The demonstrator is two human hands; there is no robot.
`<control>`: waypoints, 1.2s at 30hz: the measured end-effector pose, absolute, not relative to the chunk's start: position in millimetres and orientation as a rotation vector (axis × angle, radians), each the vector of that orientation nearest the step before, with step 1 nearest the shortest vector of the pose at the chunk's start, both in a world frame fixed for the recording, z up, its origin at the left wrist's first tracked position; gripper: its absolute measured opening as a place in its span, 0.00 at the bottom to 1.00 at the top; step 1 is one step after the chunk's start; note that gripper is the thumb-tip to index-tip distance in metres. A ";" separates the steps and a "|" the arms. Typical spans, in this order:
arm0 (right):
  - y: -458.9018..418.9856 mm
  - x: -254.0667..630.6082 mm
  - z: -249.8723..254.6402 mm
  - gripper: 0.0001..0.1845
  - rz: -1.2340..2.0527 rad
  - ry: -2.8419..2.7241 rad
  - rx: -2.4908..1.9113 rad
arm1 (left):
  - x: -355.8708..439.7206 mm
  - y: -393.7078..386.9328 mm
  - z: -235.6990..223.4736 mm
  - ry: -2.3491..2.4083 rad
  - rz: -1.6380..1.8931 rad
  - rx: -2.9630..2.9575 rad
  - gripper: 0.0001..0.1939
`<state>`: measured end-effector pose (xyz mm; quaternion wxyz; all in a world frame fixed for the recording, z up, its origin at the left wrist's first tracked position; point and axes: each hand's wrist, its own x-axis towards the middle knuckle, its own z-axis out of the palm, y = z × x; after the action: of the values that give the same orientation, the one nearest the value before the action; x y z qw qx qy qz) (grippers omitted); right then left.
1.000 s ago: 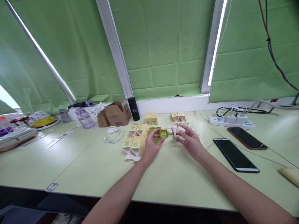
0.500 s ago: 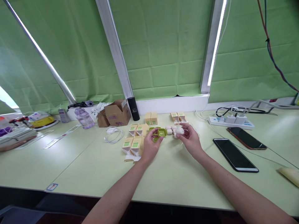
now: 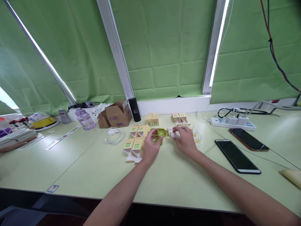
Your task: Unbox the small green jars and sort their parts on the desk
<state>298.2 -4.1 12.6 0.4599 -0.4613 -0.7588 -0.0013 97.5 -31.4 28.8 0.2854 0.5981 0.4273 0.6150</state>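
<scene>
My left hand (image 3: 150,147) is closed round the edge of a small green square cup (image 3: 162,132), tilted so its hollow inside faces me. More green pieces lie partly hidden behind those fingers. My right hand (image 3: 187,140) has its fingers pinched on a white rounded piece (image 3: 173,134), close to the cup's right side. Other white pieces sit just behind it, mostly covered by the hand. Beyond the right hand lie clear plastic pieces with yellow spots (image 3: 197,138). Left of my left hand, opened small cardboard boxes (image 3: 133,147) with green labels rest on the table.
More small boxes stand at the back (image 3: 152,119) and back right (image 3: 180,119). Two phones (image 3: 237,156) and a power strip (image 3: 232,123) lie to the right. A white charger cable (image 3: 114,135), brown carton (image 3: 118,115), black bottle (image 3: 134,110) and purple bottle (image 3: 85,119) are left.
My right hand has moved left and down with the white piece, closer to the green cup, uncovering the clear plastic pieces. The cup in my left hand has shifted slightly left.
</scene>
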 end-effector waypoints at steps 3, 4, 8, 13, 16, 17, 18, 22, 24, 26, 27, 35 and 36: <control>1.7 293.9 10.5 0.28 -0.105 -1.954 -1.177 | 97.4 -31.2 28.9 1.146 1.647 1.601 0.22; 2.7 292.5 9.6 0.29 -0.139 -1.975 -1.189 | 97.4 -31.2 28.8 1.144 1.647 1.602 0.22; 4.3 288.6 3.3 0.27 -0.263 -2.036 -1.218 | 97.8 -32.1 29.1 1.128 1.647 1.606 0.21; 8.4 290.5 -7.9 0.22 -0.323 -2.058 -1.235 | 98.0 -33.0 29.1 1.138 1.633 1.605 0.22; 10.8 292.5 -11.6 0.21 -0.338 -2.055 -1.241 | 98.1 -32.8 28.8 1.138 1.637 1.605 0.22; 11.2 292.8 -12.2 0.20 -0.344 -2.055 -1.241 | 98.2 -32.7 28.7 1.136 1.640 1.606 0.22; 11.5 293.0 -12.6 0.20 -0.350 -2.056 -1.240 | 98.4 -32.7 28.7 1.134 1.643 1.608 0.22; 10.7 293.0 -11.7 0.18 -0.370 -2.067 -1.243 | 98.9 -32.9 29.0 1.129 1.656 1.611 0.22; 9.3 293.1 -10.3 0.18 -0.383 -2.073 -1.250 | 99.0 -33.2 29.3 1.126 1.656 1.613 0.22; 7.5 293.4 -8.5 0.17 -0.397 -2.076 -1.253 | 99.0 -33.4 29.5 1.121 1.653 1.623 0.22; 6.7 293.6 -7.5 0.17 -0.402 -2.076 -1.253 | 99.0 -33.5 29.6 1.119 1.652 1.627 0.21; 4.3 295.1 -2.6 0.08 -0.489 -2.077 -1.288 | 99.4 -34.1 30.3 1.117 1.658 1.623 0.21; 4.3 295.0 -2.2 0.08 -0.501 -2.080 -1.295 | 99.4 -34.2 30.5 1.120 1.656 1.621 0.22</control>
<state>295.0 4.3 -2.2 0.3149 -0.4915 -0.7894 -0.1901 99.4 -34.2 30.5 0.2798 0.6047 0.4177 0.6177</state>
